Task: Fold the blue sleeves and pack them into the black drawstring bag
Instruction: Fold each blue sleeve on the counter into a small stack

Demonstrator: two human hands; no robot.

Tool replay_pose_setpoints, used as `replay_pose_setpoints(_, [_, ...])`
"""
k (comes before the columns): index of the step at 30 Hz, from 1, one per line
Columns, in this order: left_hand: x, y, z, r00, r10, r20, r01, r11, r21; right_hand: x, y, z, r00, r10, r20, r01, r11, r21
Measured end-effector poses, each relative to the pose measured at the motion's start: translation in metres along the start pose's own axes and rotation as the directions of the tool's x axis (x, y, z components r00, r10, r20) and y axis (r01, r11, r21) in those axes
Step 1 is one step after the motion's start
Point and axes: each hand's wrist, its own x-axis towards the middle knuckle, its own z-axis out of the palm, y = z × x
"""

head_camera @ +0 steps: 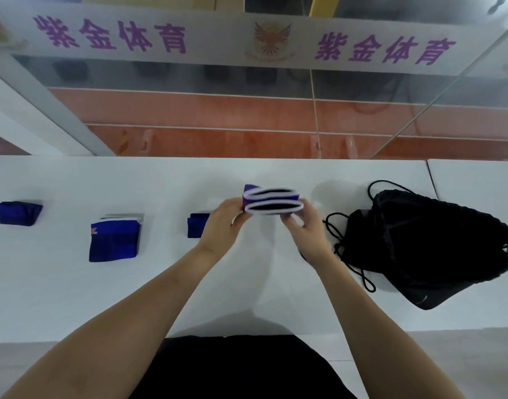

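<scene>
While both hands lift it above the white worktop (74, 298), the folded blue sleeve (271, 203) sits pinched between left hand (222, 223) and right hand (306, 228), just left of the black drawstring bag (425, 249).

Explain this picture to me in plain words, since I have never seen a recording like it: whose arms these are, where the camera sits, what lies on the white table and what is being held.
There is no machine here. A person wears a wide-angle camera on the head, looking forward and down, so both bare arms reach in from the bottom. The left hand and right hand together hold a folded blue sleeve with white edges above the white table, fingers curled round it. Three more blue sleeves lie on the table to the left: one at the far left, a larger folded one, and one partly hidden behind the left hand. The black drawstring bag lies to the right, its cords loose on the table.
</scene>
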Motion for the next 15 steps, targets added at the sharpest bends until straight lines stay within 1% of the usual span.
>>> replay_pose_setpoints(1, [-0.011, -0.009, 0.002, 0.998, 0.024, 0.056, -0.027, 0.999, 0.043, -0.009, 0.010, -0.001, 0.999, 0.017, 0.036, -0.015, 0.998, -0.053])
replay_pose_setpoints(2, [-0.023, -0.017, 0.005, 0.993, 0.018, 0.116, -0.026, 0.997, 0.067, -0.017, 0.020, -0.002, 0.997, 0.041, 0.067, -0.034, 0.994, -0.106])
replay_pose_setpoints(3, [-0.034, -0.025, 0.008, 0.984, -0.027, 0.174, 0.013, 0.997, 0.080, -0.026, 0.030, -0.002, 0.993, 0.073, 0.096, -0.057, 0.986, -0.159])
replay_pose_setpoints(5, [-0.052, -0.039, 0.019, 0.953, -0.167, 0.254, 0.147, 0.984, 0.097, -0.039, 0.047, 0.000, 0.977, 0.145, 0.159, -0.104, 0.965, -0.239])
replay_pose_setpoints(7, [-0.063, -0.046, 0.028, 0.910, -0.304, 0.281, 0.293, 0.953, 0.081, -0.045, 0.058, 0.004, 0.962, 0.195, 0.191, -0.134, 0.946, -0.294])
replay_pose_setpoints(9, [-0.065, -0.048, 0.034, 0.887, -0.389, 0.248, 0.394, 0.919, 0.028, -0.044, 0.061, 0.007, 0.955, 0.229, 0.186, -0.158, 0.930, -0.333])
replay_pose_setpoints(12, [-0.059, -0.050, 0.041, 0.866, -0.470, 0.171, 0.489, 0.868, -0.090, -0.031, 0.063, 0.012, 0.957, 0.263, 0.121, -0.210, 0.919, -0.334])
replay_pose_setpoints(15, [-0.047, -0.051, 0.048, 0.841, -0.531, 0.100, 0.539, 0.836, -0.099, -0.014, 0.064, 0.017, 0.963, 0.264, 0.053, -0.223, 0.892, -0.394])
